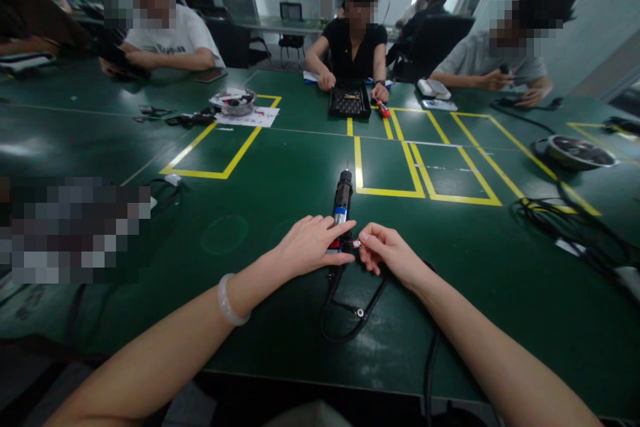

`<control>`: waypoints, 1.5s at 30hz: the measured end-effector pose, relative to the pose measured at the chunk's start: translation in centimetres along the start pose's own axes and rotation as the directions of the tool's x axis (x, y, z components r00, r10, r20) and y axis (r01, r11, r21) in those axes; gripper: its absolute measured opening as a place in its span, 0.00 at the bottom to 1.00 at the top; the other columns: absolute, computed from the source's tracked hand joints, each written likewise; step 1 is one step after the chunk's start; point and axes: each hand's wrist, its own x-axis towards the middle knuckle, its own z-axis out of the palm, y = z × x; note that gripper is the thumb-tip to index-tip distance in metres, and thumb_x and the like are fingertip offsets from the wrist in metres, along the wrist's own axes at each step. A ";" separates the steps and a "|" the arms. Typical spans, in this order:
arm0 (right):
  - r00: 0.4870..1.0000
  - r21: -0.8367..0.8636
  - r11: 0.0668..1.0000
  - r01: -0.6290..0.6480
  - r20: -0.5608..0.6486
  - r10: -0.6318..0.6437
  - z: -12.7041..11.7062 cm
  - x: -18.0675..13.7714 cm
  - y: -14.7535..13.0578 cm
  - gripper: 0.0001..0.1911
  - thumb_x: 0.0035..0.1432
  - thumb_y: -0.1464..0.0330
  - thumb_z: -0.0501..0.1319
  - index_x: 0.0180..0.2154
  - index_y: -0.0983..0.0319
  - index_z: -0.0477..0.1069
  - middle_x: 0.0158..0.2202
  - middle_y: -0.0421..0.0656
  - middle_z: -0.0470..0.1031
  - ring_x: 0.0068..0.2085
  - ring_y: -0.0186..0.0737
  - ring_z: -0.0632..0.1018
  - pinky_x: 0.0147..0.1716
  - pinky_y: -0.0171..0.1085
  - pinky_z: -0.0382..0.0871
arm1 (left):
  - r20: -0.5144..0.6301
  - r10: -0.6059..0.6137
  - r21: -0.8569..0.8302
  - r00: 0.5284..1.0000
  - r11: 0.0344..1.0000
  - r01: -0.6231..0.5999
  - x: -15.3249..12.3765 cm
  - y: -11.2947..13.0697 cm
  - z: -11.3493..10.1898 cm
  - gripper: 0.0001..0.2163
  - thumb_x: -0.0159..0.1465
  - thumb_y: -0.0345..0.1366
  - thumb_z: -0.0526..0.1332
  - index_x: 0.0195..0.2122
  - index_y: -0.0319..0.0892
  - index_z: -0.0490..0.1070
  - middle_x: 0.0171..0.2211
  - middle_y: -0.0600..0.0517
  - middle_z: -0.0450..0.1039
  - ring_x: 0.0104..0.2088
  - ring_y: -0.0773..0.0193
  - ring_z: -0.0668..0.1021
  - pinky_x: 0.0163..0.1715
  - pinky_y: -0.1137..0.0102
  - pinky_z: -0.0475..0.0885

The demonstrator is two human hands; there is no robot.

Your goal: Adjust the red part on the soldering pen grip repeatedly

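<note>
Far left: blurred patch (70, 230) lying on the green bench (250, 173), contents impossible to tell.
Back left: seated person in a white shirt (175, 33) leaning on the bench; round dish (233, 101) sitting on a sheet of paper (247, 117) inside yellow tape lines (215, 173).
Left wrist: pale bangle (227, 301) circling it.
Left hand (313, 247): lying over the lower end of the electric screwdriver (343, 203), fingers curled together around its red and blue section, grip clamped on the tool.
Electric screwdriver: lying on the bench just ahead of both hands, tip pointing away, black cable (357, 317) looping back toward the near edge.
Right hand (387, 250): touching the tool's lower end, thumb and fingertips pinched together on a small connector (357, 243) beside the left hand's fingertips.
Back centre: person in a black top (355, 47) resting both hands at a black tray (349, 100).
Right: bundle of black cables (565, 220) trailing across the bench; round metal dish (580, 151) sitting farther back.
Back right: person in a grey shirt (490, 57) holding something small, not clear what.
</note>
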 end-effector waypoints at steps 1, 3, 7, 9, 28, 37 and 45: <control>1.000 -0.003 1.000 0.005 0.009 -0.005 0.0 0.0 0.0 0.20 0.57 0.52 0.63 0.32 0.62 0.63 0.22 0.36 0.73 0.19 0.29 0.72 0.14 0.27 0.63 | -0.001 0.000 0.000 1.000 1.000 0.000 0.0 0.0 0.0 0.32 0.66 0.61 0.48 0.66 0.52 0.57 0.45 0.47 0.71 0.42 0.56 0.75 0.39 0.65 0.64; 0.999 -0.011 1.000 0.026 0.030 -0.026 0.0 0.0 -0.1 0.19 0.58 0.53 0.63 0.33 0.62 0.64 0.23 0.37 0.73 0.20 0.29 0.73 0.16 0.27 0.64 | -0.004 0.002 0.002 1.000 1.000 -0.002 0.0 0.0 0.0 0.31 0.66 0.61 0.47 0.66 0.52 0.57 0.45 0.47 0.71 0.42 0.56 0.75 0.39 0.65 0.64; 0.993 -0.056 0.993 0.102 0.072 -0.097 -0.1 0.0 -0.2 0.17 0.57 0.55 0.65 0.37 0.61 0.66 0.27 0.37 0.71 0.24 0.30 0.73 0.17 0.28 0.65 | 0.001 0.006 0.011 1.000 1.000 -0.006 0.0 0.1 -0.1 0.31 0.66 0.61 0.47 0.66 0.51 0.57 0.45 0.47 0.71 0.42 0.56 0.75 0.39 0.65 0.64; 0.987 -0.101 0.985 0.137 0.101 -0.127 -0.1 -0.1 -0.2 0.16 0.56 0.56 0.65 0.38 0.61 0.66 0.28 0.36 0.69 0.25 0.30 0.72 0.18 0.28 0.66 | 0.005 0.004 0.015 1.000 1.000 -0.004 0.0 0.1 -0.1 0.31 0.66 0.61 0.47 0.66 0.51 0.57 0.45 0.47 0.71 0.41 0.56 0.75 0.39 0.65 0.64; 0.948 -0.581 0.751 0.314 0.142 -0.286 -0.5 -0.5 -0.4 0.06 0.61 0.68 0.60 0.41 0.60 0.68 0.35 0.42 0.72 0.34 0.36 0.74 0.29 0.34 0.68 | -0.001 -0.002 0.006 1.000 1.000 0.002 0.0 0.1 0.0 0.31 0.66 0.61 0.46 0.66 0.51 0.57 0.45 0.46 0.71 0.42 0.56 0.75 0.40 0.65 0.65; 0.955 -0.506 0.812 0.292 0.115 -0.272 -0.1 -0.3 -0.1 0.06 0.61 0.68 0.61 0.40 0.61 0.67 0.26 0.35 0.65 0.26 0.32 0.67 0.26 0.32 0.61 | 0.009 -0.009 0.029 1.000 1.000 0.009 0.0 0.3 -0.2 0.31 0.67 0.60 0.45 0.66 0.50 0.57 0.45 0.46 0.71 0.41 0.57 0.75 0.39 0.65 0.64; 0.944 -0.466 0.821 0.331 0.147 -0.297 0.2 -0.5 -0.1 0.05 0.62 0.70 0.58 0.41 0.61 0.66 0.31 0.38 0.68 0.31 0.33 0.70 0.31 0.33 0.65 | 0.034 -0.027 0.061 0.999 0.998 0.025 0.1 0.4 -0.2 0.32 0.66 0.61 0.45 0.67 0.53 0.55 0.42 0.46 0.72 0.40 0.56 0.75 0.39 0.65 0.63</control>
